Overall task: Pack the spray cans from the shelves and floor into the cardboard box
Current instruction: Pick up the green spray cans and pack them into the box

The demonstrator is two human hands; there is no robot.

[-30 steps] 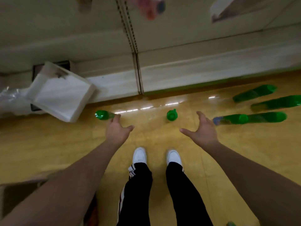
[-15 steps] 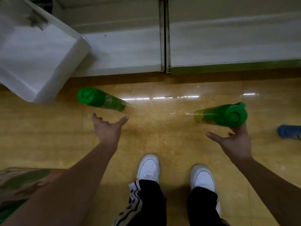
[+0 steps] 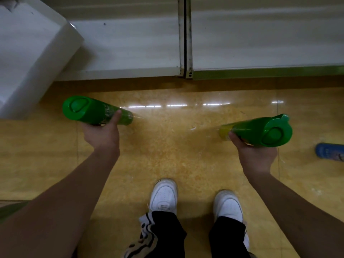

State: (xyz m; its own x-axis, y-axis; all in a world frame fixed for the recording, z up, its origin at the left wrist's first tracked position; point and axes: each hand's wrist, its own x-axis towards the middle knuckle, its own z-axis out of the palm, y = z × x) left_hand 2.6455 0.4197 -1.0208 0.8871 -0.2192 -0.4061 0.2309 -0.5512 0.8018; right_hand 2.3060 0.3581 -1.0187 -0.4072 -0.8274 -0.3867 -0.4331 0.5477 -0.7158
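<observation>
My left hand (image 3: 102,135) grips a green spray can (image 3: 87,110) around its body, its green cap pointing toward the camera at the left. My right hand (image 3: 255,155) grips a second green spray can (image 3: 260,132) with a yellowish lower end, its cap facing the camera at the right. Both cans stand on the yellow floor, or just above it. A blue can (image 3: 329,152) lies on the floor at the right edge. A corner that may be the cardboard box (image 3: 11,207) shows at the lower left edge.
The white base of the shelving (image 3: 130,71) runs across the top, with an upright post (image 3: 184,53) between two bays. A white box-like thing (image 3: 28,53) leans at the upper left. My white shoes (image 3: 163,196) stand on the yellow floor (image 3: 167,146) below.
Both hands were open and reaching a moment ago; now each has closed round a green can. The camera has dropped closer to the floor.
</observation>
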